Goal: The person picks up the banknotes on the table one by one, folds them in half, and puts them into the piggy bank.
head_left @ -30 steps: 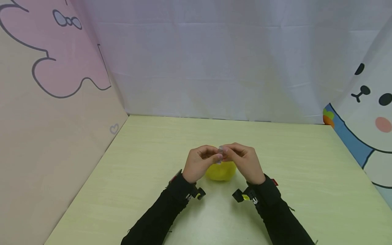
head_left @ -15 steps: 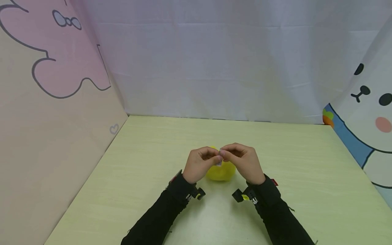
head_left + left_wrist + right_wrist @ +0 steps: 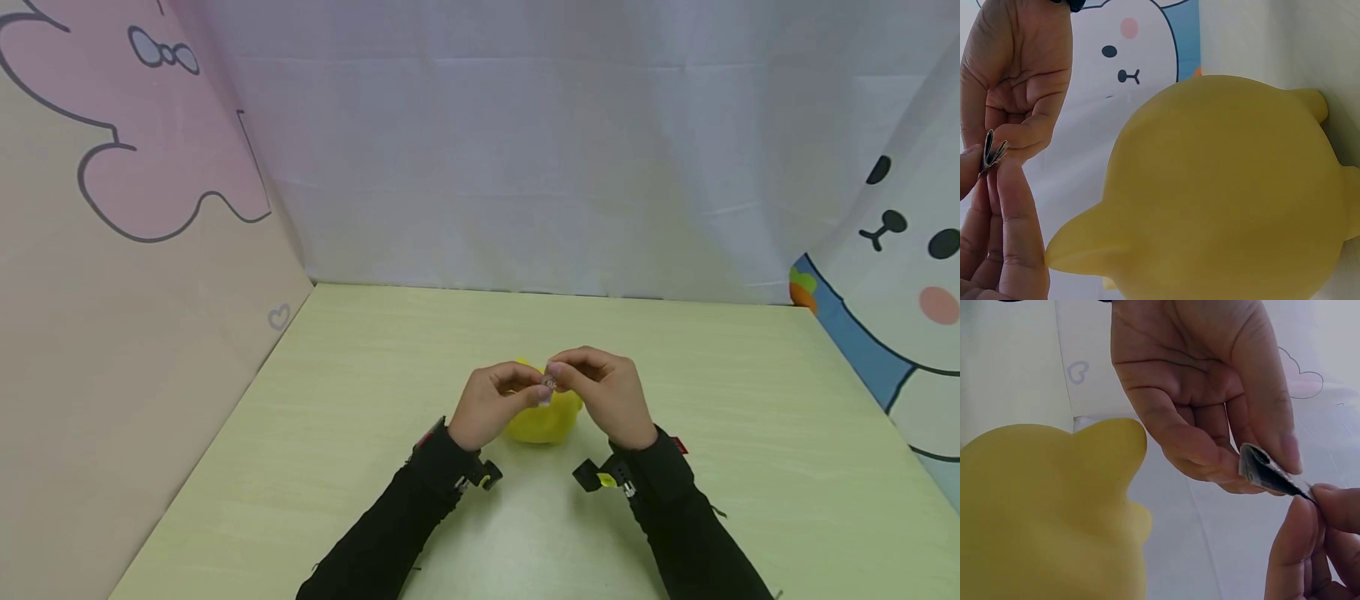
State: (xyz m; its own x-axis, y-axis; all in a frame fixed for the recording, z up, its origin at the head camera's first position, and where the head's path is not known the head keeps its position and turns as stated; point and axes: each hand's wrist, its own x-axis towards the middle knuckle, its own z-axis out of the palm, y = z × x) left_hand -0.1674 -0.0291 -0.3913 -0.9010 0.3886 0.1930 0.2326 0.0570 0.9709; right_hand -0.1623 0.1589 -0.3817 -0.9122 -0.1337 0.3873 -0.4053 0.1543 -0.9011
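Between my two hands is a small folded banknote [image 3: 550, 384], purplish on the outside; the right wrist view shows its layered folds [image 3: 1266, 470] edge-on. My left hand [image 3: 489, 407] pinches its lower left end between thumb and fingers. At the upper end, my right hand [image 3: 613, 398] holds it by thumb and fingertips. Beneath and behind the hands stands a yellow piggy bank [image 3: 542, 425], partly covered by them in the head view. Its round body [image 3: 1222, 181] fills much of the left wrist view, with an ear-like point beside the left fingers.
A pale yellow-green table [image 3: 375, 342] carries the piggy bank. White cloth [image 3: 510, 167] rises behind it. Cartoon-printed panels flank the table, a pink figure [image 3: 180, 158] on the left and a white animal [image 3: 907, 308] on the right.
My right hand has shifted slightly right and up, and the left fingertips a little right. More of the banknote's printed face shows between the fingers. The piggy bank stays put.
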